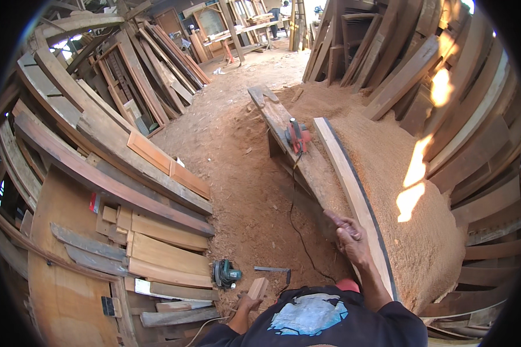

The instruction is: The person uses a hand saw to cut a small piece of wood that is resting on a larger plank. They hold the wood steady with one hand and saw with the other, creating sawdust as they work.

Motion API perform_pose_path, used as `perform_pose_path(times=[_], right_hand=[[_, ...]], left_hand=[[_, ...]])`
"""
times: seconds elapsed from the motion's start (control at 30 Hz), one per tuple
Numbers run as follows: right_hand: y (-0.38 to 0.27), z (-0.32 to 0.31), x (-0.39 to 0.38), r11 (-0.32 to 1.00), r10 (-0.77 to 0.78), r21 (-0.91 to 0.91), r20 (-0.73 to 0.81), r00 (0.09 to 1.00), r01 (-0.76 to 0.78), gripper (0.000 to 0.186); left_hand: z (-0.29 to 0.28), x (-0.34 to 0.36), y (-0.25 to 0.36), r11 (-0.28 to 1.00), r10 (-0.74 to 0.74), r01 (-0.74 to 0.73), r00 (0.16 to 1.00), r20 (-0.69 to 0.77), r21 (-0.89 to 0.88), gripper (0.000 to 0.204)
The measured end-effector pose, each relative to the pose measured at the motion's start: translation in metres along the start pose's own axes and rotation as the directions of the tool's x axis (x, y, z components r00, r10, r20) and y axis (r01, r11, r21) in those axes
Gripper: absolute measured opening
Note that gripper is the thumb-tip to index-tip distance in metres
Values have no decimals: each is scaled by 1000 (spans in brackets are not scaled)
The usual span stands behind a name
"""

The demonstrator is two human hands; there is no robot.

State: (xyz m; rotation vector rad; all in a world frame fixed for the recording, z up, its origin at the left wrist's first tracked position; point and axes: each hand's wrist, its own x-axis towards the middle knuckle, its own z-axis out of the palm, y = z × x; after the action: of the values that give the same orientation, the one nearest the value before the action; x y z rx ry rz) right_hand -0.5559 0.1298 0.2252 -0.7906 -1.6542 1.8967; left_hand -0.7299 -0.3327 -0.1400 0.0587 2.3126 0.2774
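Low in the picture, my left hand is closed round a short squared wooden block. My right hand grips a short brown piece with a rounded end, perhaps wooden; its exact kind is hidden by the fingers. Just right of that hand runs a long pale board with a dark far edge. A red power planer rests on a narrow wooden bench, its cord trailing down. Near my left hand, a green power saw and a metal square lie on the ground.
A large heap of sawdust lies right of the pale board. Stacked planks line the left side, and timber leans along the right. The black cord crosses the dusty floor. Far back, a person stands near a workbench.
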Motion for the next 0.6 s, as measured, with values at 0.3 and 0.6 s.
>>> perform_pose_path(times=[0.3, 0.6], right_hand=[[-18, 48, 89, 991, 74, -127, 209, 975, -48, 29], [-10, 94, 246, 986, 134, -133, 301, 944, -97, 30]], left_hand=[[24, 2, 28, 959, -198, 206, 978, 63, -193, 98], [-14, 55, 122, 920, -181, 177, 983, 22, -348, 93]])
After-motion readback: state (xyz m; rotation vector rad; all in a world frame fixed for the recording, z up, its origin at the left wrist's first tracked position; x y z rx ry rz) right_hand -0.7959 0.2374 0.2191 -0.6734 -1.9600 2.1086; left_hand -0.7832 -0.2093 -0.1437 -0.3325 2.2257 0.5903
